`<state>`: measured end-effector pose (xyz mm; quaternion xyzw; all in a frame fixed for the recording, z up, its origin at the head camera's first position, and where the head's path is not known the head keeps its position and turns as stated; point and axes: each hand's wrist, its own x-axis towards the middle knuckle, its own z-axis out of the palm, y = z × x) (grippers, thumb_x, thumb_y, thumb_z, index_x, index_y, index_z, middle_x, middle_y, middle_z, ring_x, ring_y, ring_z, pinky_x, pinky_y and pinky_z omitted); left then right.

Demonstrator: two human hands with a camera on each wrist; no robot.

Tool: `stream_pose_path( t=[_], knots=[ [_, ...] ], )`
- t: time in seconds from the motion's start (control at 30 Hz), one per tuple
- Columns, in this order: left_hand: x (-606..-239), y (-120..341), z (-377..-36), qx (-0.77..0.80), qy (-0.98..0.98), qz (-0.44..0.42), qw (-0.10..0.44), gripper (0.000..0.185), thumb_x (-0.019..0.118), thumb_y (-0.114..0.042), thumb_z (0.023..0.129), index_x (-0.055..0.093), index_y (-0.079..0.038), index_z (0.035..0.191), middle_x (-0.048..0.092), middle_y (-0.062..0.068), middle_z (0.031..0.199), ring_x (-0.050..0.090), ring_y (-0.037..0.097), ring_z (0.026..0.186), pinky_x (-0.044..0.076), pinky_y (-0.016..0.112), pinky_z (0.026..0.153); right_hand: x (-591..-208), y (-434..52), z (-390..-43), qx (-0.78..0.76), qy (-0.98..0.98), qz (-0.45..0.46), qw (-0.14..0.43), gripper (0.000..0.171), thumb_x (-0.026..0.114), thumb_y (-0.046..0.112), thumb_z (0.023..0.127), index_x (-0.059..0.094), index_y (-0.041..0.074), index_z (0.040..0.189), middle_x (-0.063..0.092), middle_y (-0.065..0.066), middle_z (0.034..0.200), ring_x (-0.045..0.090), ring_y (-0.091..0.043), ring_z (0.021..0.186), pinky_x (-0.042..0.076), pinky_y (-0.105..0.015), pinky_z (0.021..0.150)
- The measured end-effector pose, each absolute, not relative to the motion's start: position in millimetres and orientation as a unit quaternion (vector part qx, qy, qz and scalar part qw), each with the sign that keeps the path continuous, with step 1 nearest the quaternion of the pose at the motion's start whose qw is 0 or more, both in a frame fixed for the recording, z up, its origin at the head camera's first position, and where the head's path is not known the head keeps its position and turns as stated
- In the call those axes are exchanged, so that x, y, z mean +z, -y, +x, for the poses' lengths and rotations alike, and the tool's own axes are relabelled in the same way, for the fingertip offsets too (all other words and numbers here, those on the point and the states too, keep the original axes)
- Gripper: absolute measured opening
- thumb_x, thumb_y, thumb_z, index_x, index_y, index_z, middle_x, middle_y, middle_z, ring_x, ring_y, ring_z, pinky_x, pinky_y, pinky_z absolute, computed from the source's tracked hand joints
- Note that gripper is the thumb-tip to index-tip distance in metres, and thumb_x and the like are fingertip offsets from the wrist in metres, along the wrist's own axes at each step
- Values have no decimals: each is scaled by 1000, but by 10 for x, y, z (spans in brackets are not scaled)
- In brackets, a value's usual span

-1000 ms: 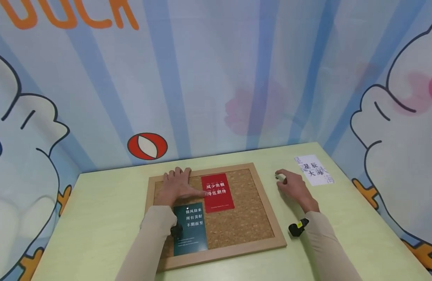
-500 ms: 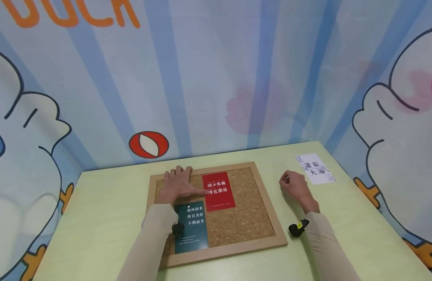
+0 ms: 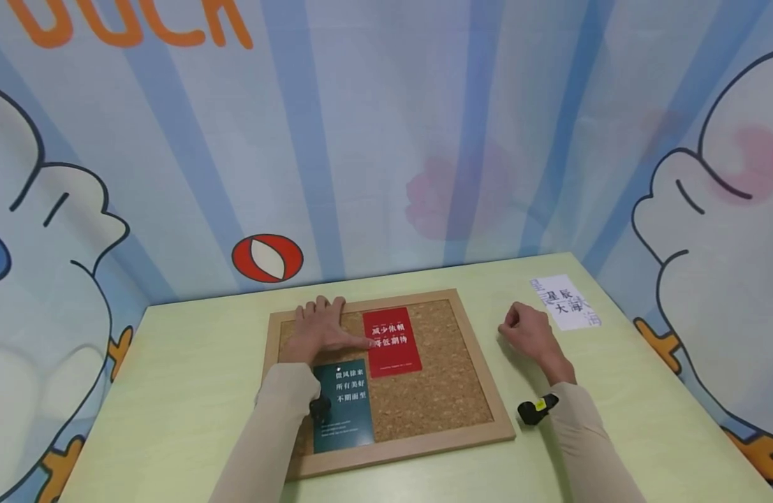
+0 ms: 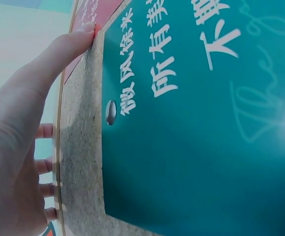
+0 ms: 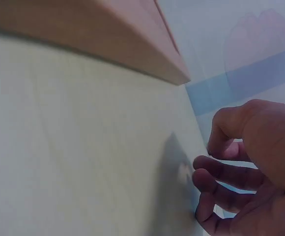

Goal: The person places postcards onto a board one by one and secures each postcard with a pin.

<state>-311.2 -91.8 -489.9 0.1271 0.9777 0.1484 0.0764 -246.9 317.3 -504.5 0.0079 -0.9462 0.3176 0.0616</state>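
Observation:
In the head view my left hand (image 3: 319, 330) rests across the upper left of a framed cork board (image 3: 433, 398). Its fingers spread over the top edge, and its thumb touches a red card (image 3: 395, 360) with white writing. Below that hand a teal card (image 3: 345, 419) lies on the cork, a silver tack (image 4: 111, 112) at its edge in the left wrist view. To the right of the board my right hand (image 3: 527, 328) is held above the table, fingers curled and fingertips close together. The small pale object seen in it earlier is hidden from view now.
A white card (image 3: 565, 304) with dark writing lies at the table's back right, beyond the right hand. The pale yellow-green table (image 3: 191, 391) meets a printed fabric backdrop (image 3: 386, 140) at the back and sides. Each wrist wears a small dark camera.
The fingers of my right hand have curled in, and the small pale object between them has gone out of sight. My left hand has kept its place on the board.

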Motion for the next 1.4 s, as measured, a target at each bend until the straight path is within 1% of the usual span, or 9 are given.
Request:
stream_pose_path(
  t=[0.13,0.27,0.47,0.67,0.93,1.07,1.17,1.3,1.4],
  knots=[
    [-4888,911,-3113,152,-977,127,78,114,81,-72,67,40,-13,156,48,21,142,41,41,133,23,65,118,-4967,-3102,-2513,326,943,22,63,12,65,9,90,54,7,86,58,-6,76,51,-20,63,41,-35,62],
    [-4872,894,-3127,152,-976,134,74,113,81,-70,68,40,-13,157,48,20,143,42,41,132,25,64,118,-4875,-2976,-2602,329,942,32,58,11,66,10,88,56,7,87,59,-6,75,52,-21,64,41,-35,61],
    [-4826,908,-3135,147,-978,132,72,113,81,-71,67,40,-14,156,49,19,141,43,39,131,27,62,117,-4724,-2651,-2784,318,945,56,47,9,65,7,91,65,1,98,67,-11,87,60,-25,76,50,-38,67],
    [-4853,926,-3212,138,-979,132,74,115,80,-73,66,39,-15,156,49,20,142,42,39,131,25,62,117,-4633,-2266,-2942,317,944,92,29,13,64,3,98,70,-4,107,69,-14,96,63,-27,87,57,-40,75],
    [-4803,915,-3222,140,-979,127,77,115,82,-74,64,42,-14,154,51,19,138,44,38,128,29,61,116,-4679,-1800,-3079,323,936,134,-25,14,65,9,102,70,1,112,69,-12,105,62,-26,95,56,-41,86],
    [-4852,916,-3239,138,-979,124,84,115,80,-74,65,40,-15,156,49,19,141,43,39,130,25,62,117,-4771,-1619,-3120,317,936,149,-42,12,66,13,102,71,5,110,69,-8,103,60,-22,92,55,-37,84],
    [-4895,913,-3231,131,-980,120,95,115,79,-74,67,37,-18,158,47,18,144,41,39,133,23,61,119,-4836,-1531,-3132,309,937,158,-44,10,69,16,101,72,7,106,68,-5,99,61,-20,86,56,-34,79],
    [-4899,917,-3175,135,-979,117,94,114,81,-71,67,39,-17,158,49,16,142,42,37,132,24,61,118,-4889,-1445,-3126,314,936,149,-49,7,72,17,100,72,10,102,67,-3,94,61,-19,83,55,-32,75],
    [-4925,941,-3163,139,-980,115,87,114,82,-71,66,40,-17,156,50,16,140,43,37,131,26,61,117,-4904,-1388,-3132,323,934,142,-54,6,72,16,100,73,11,101,66,-3,94,60,-20,84,55,-32,75]
  ],
)
